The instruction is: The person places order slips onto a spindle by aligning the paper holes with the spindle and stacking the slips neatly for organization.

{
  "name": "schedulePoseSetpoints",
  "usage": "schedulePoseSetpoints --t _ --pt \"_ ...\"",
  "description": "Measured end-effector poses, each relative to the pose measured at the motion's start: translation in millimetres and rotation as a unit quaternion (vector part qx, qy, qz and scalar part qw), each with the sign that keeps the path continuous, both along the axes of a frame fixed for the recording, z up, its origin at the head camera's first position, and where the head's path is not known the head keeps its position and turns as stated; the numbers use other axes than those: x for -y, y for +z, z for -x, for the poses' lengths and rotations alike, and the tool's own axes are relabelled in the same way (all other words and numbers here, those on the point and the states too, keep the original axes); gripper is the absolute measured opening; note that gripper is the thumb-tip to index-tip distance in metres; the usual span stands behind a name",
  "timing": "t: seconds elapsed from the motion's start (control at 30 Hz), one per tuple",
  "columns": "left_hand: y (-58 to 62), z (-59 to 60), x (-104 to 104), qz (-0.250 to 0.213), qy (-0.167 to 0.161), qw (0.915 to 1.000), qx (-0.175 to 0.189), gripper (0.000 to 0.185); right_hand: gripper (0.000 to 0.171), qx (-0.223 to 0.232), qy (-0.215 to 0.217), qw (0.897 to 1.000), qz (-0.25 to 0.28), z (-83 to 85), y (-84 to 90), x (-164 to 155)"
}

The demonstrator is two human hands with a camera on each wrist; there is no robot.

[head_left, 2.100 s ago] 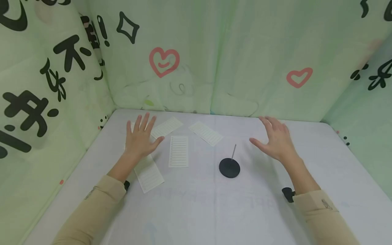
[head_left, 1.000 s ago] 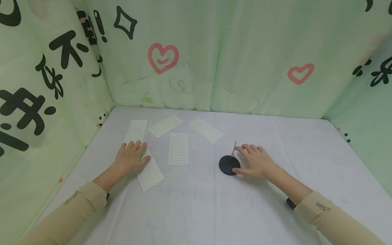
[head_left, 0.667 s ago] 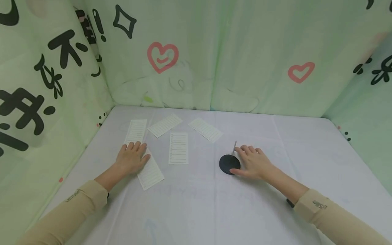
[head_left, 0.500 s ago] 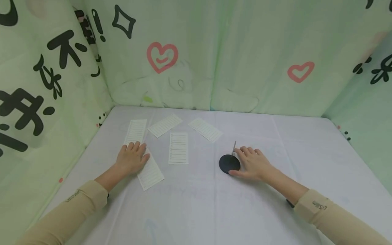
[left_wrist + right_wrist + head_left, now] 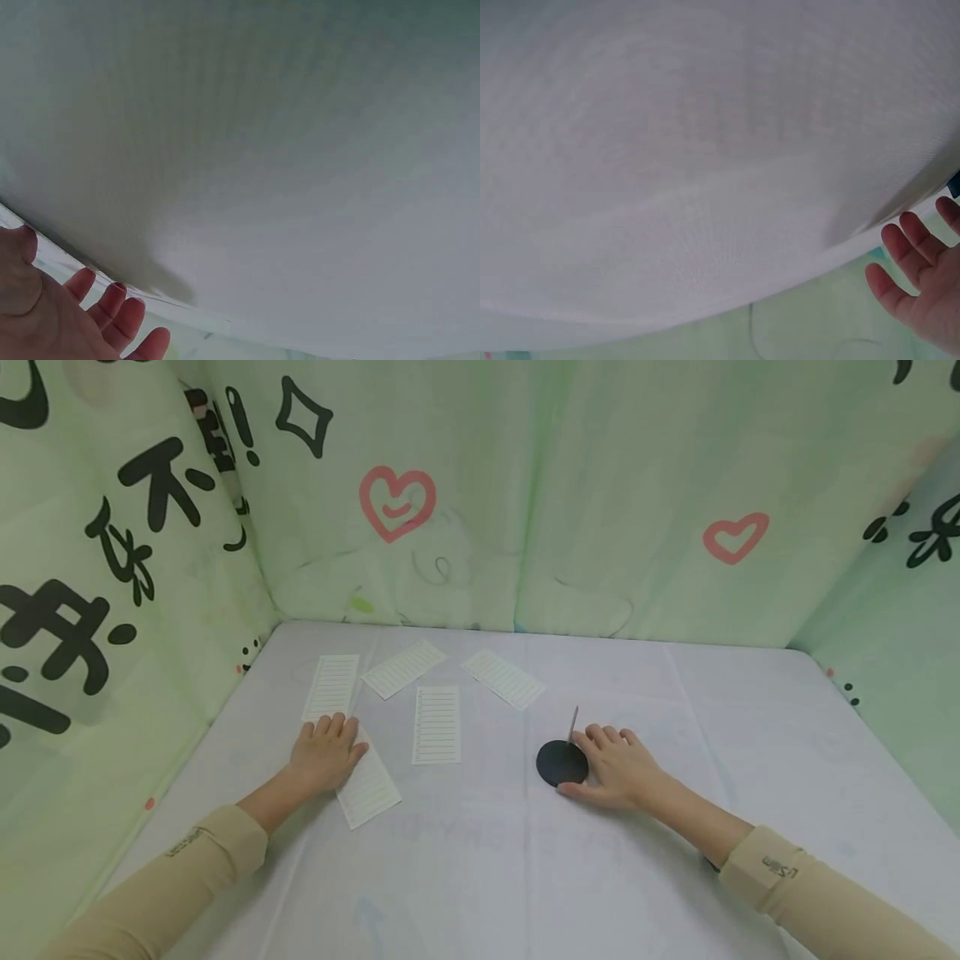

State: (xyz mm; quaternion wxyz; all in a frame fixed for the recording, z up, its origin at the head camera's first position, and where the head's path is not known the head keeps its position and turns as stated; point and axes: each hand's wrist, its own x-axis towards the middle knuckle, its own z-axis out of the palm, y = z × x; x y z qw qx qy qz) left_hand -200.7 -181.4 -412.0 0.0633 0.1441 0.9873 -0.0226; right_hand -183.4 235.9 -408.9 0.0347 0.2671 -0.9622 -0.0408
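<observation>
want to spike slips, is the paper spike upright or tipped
Upright: the paper spike sits flat on its round black base, pin pointing up, right hand beside it.

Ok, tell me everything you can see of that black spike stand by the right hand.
The spike stand is a flat, round, matte black base with one thin metal pin rising from its far edge, leaning slightly right. No paper is on the pin. It sits on the white table, right of the lined paper slips. The right hand lies flat beside it, fingers and thumb against the base's right rim.
</observation>
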Motion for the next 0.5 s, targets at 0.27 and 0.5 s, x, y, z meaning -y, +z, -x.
schedulePoseSetpoints --t 0.27,0.5 --pt "-0.9 1.2 -0.7 -0.026 0.006 0.9996 0.012 0.043 0.076 0.000 -0.001 1.000 -0.007 -0.7 -0.6 -0.2" --pt "1.4 3.8 -4.0 -0.043 0.012 0.9984 0.034 0.039 0.075 -0.001 0.001 1.000 -0.008 -0.3 -1.8 -0.3"
